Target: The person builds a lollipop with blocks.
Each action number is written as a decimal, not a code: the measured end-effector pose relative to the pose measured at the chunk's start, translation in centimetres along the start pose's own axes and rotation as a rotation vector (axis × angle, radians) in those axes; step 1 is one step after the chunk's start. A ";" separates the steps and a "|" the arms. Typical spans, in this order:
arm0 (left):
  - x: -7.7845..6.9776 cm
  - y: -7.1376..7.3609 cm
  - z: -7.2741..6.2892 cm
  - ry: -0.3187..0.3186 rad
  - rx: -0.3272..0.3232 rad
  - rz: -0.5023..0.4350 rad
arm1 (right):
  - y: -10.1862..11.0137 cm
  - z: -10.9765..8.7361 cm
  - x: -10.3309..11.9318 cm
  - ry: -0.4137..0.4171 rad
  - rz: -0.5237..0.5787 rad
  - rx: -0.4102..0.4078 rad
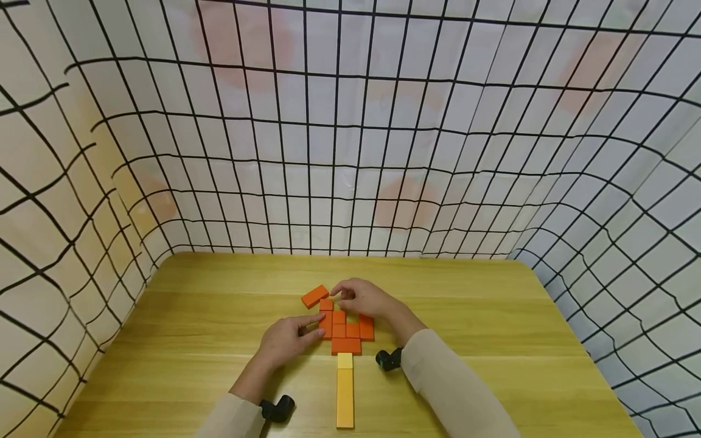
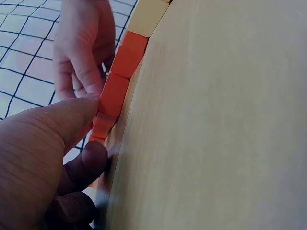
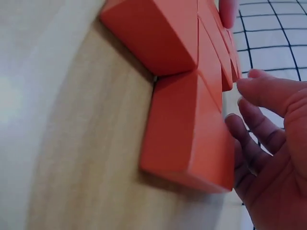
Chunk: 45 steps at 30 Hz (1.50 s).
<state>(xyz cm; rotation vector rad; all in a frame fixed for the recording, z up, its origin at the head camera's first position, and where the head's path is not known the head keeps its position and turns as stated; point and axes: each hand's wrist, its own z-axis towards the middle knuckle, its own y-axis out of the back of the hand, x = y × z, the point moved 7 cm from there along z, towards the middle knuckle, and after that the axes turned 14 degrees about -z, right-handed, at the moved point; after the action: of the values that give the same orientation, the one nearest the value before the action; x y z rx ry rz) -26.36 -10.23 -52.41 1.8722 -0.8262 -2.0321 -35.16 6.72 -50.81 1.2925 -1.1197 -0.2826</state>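
Note:
Several flat orange blocks (image 1: 338,330) lie edge to edge on the table in a leaf-like cluster. Along the left side of this cluster, my left hand (image 1: 287,337) touches an orange block (image 1: 325,324) with its fingertips; in the left wrist view its thumb rests at a block's edge (image 2: 113,96). Above the upper end hovers my right hand (image 1: 364,298), its fingers loosely bent with nothing between them. A single orange block (image 1: 314,296) lies tilted at the upper left, near the right fingertips. In the right wrist view, that hand (image 3: 273,139) stays beside an orange block (image 3: 187,134).
Below the cluster, a small pale yellow block (image 1: 345,361) and a long yellow block (image 1: 345,398) form a straight strip. The wooden table (image 1: 482,316) is enclosed at the back and sides by a black grid (image 1: 339,128) over pale cloth.

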 end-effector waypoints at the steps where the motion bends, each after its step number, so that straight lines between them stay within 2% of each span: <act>1: 0.0 0.0 0.0 0.000 0.001 0.000 | -0.1 0.2 0.2 0.014 -0.022 0.013; 6: 0.0 -0.1 0.0 0.010 0.011 -0.007 | -0.3 0.9 1.5 0.090 -0.142 0.058; 9: 0.0 0.0 0.0 0.011 0.012 -0.011 | -0.3 1.3 2.0 0.113 -0.164 0.085; 17: 0.1 -0.1 0.1 0.002 0.013 -0.005 | -0.7 2.0 2.1 0.098 -0.190 0.167; 23: 0.1 -0.1 0.0 0.000 0.011 -0.005 | -0.8 2.1 1.6 0.085 -0.164 0.163; 32: 0.0 -0.1 0.0 -0.007 0.009 -0.006 | -0.4 1.6 0.6 0.011 -0.077 0.138; 45: 0.1 0.0 0.1 0.004 0.008 0.012 | -0.2 1.5 -0.4 -0.020 -0.005 0.145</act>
<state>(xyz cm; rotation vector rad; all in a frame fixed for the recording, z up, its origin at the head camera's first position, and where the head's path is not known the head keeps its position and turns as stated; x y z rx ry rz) -26.46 -10.25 -52.45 1.8704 -0.8430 -2.0205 -36.44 5.97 -51.38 1.4230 -1.1710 -0.2219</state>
